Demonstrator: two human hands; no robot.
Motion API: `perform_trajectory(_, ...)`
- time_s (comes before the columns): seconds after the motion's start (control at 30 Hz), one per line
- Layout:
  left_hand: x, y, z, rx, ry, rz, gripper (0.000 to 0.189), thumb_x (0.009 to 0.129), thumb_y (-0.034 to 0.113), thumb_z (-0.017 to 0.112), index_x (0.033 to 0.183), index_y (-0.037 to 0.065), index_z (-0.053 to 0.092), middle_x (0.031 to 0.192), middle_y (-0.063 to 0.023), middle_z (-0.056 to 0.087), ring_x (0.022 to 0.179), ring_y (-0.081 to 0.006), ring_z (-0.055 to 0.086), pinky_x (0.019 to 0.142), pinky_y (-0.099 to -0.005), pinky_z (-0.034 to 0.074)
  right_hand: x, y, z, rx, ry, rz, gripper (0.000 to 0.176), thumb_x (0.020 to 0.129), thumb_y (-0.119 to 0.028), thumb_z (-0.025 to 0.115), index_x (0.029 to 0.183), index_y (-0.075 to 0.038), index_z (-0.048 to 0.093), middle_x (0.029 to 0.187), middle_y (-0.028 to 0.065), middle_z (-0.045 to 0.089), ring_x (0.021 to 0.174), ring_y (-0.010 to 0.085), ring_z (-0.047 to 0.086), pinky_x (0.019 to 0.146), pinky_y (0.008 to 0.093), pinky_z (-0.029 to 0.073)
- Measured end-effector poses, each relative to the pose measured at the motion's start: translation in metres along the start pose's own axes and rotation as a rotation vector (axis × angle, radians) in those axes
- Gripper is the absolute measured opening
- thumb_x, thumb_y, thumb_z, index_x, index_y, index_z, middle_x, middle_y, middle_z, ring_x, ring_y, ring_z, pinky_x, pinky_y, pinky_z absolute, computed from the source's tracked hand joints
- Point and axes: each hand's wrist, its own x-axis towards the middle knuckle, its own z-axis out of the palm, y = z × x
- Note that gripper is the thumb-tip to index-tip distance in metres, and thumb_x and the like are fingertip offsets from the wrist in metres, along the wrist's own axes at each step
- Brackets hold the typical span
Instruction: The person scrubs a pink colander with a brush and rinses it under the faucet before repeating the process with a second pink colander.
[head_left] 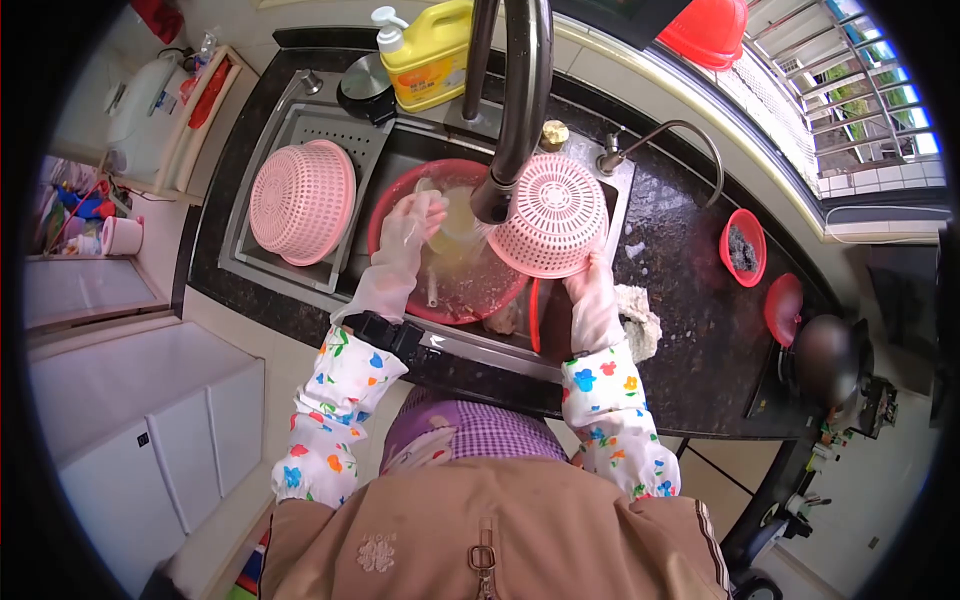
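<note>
My right hand [590,280], in a clear plastic glove, grips the rim of a pink colander [557,215]. The colander is held upside down, its slotted base facing up, beside the dark faucet [520,130]. My left hand [415,222], also gloved, is over the red basin [382,205] in the sink. Its fingers are curled near a pale patch, and what they hold, if anything, I cannot make out. Cloudy water [470,285] fills the basin, with a yellowish blur under the faucet.
A second pink colander [303,203] lies on the grey drain tray [345,130] at left. Behind the sink stands a yellow pump bottle [430,60]. A pale cloth [638,320] and a small red bowl [743,248] with dark scourers rest on the right counter [690,350].
</note>
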Motion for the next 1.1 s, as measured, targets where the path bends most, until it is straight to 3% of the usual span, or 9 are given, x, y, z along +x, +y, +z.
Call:
perform_trajectory(0.2,0.001,-0.019,-0.007,0.065,0.036,-0.077,0.031,0.092,0.031,0.055,0.108,0.005,0.060,0.098,-0.0063,0.067,0.089,-0.0141,0.064,0.077,-0.0257,0.050,-0.007,0.001,0.005,-0.294,0.123,-0.154,0.036,0.099,-0.021,0.047,0.125,0.004,0.050,0.121,0.0126,0.060,0.105,0.0204,0.061,0.093,0.0376,0.050)
perform_trajectory(0.33,-0.008,-0.016,-0.002,0.085,-0.019,-0.120,0.041,0.094,0.039,0.052,0.114,0.004,0.055,0.107,-0.0100,0.063,0.094,-0.0193,0.063,0.083,-0.0308,0.049,-0.045,-0.009,0.040,-0.390,-0.088,-0.126,0.030,0.097,-0.019,0.054,0.120,-0.001,0.056,0.108,0.0096,0.064,0.094,0.0186,0.063,0.086,0.0323,0.051)
perform_trajectory(0.47,-0.015,-0.007,-0.008,0.048,-0.147,-0.267,0.063,0.093,0.055,0.047,0.128,0.003,0.045,0.119,-0.0148,0.058,0.103,-0.0271,0.061,0.090,-0.0384,0.049,-0.080,0.010,0.079,-1.483,-0.387,-0.464,0.019,0.087,-0.017,0.067,0.098,-0.003,0.061,0.087,0.0096,0.067,0.082,0.0203,0.065,0.069,0.0317,0.050)
perform_trajectory(0.6,-0.032,0.016,-0.014,0.006,-0.313,-0.383,0.070,0.092,0.060,0.044,0.133,0.003,0.040,0.119,-0.0136,0.059,0.104,-0.0264,0.061,0.087,-0.0401,0.052,-0.071,0.033,0.072,-2.104,-1.095,-0.871,0.023,0.070,-0.012,0.066,0.092,-0.010,0.063,0.084,0.0100,0.065,0.083,0.0283,0.063,0.074,0.0378,0.051)
perform_trajectory(0.7,-0.022,-0.005,-0.030,-0.156,-0.470,-0.372,0.059,0.091,0.043,0.056,0.132,0.003,0.043,0.119,-0.0120,0.060,0.103,-0.0242,0.063,0.084,-0.0397,0.056,-0.088,0.039,0.073,-2.136,-1.200,-0.956,0.022,0.070,-0.014,0.062,0.092,-0.012,0.061,0.092,0.0063,0.064,0.094,0.0231,0.061,0.085,0.0365,0.047)
perform_trajectory(0.87,-0.006,-0.050,-0.042,-0.217,-0.328,-0.187,0.047,0.085,0.012,0.060,0.129,0.002,0.048,0.117,-0.0109,0.060,0.104,-0.0218,0.061,0.088,-0.0371,0.053,-0.062,0.031,0.077,-1.903,-1.367,-0.914,0.043,0.063,-0.014,0.072,0.105,-0.009,0.064,0.111,0.0111,0.062,0.109,0.0294,0.056,0.102,0.0382,0.040)
perform_trajectory(0.93,-0.010,-0.048,-0.030,-0.236,-0.232,-0.064,0.047,0.083,0.004,0.059,0.129,0.002,0.048,0.117,-0.0101,0.060,0.103,-0.0204,0.061,0.089,-0.0353,0.052,-0.052,0.022,0.088,-1.728,-1.149,-0.481,0.025,0.079,-0.011,0.065,0.102,-0.001,0.064,0.115,0.0138,0.062,0.110,0.0351,0.055,0.096,0.0407,0.045)
perform_trajectory(1.03,-0.014,-0.043,-0.013,-0.129,-0.098,0.102,0.049,0.083,0.002,0.060,0.131,0.002,0.046,0.117,-0.0082,0.059,0.102,-0.0176,0.058,0.091,-0.0314,0.047,-0.031,0.013,0.107,-1.971,-1.070,-0.507,0.035,0.082,-0.015,0.060,0.116,-0.005,0.063,0.124,0.0170,0.057,0.119,0.0352,0.049,0.107,0.0378,0.035)
perform_trajectory(1.1,-0.016,-0.041,-0.001,-0.014,-0.043,0.266,0.057,0.087,0.005,0.050,0.142,0.009,0.037,0.120,-0.0085,0.058,0.107,-0.0191,0.058,0.094,-0.0311,0.046,-0.017,0.035,0.101,-2.393,-0.758,-1.039,0.034,0.086,-0.014,0.053,0.118,-0.005,0.060,0.120,0.0179,0.058,0.118,0.0355,0.050,0.106,0.0382,0.035)
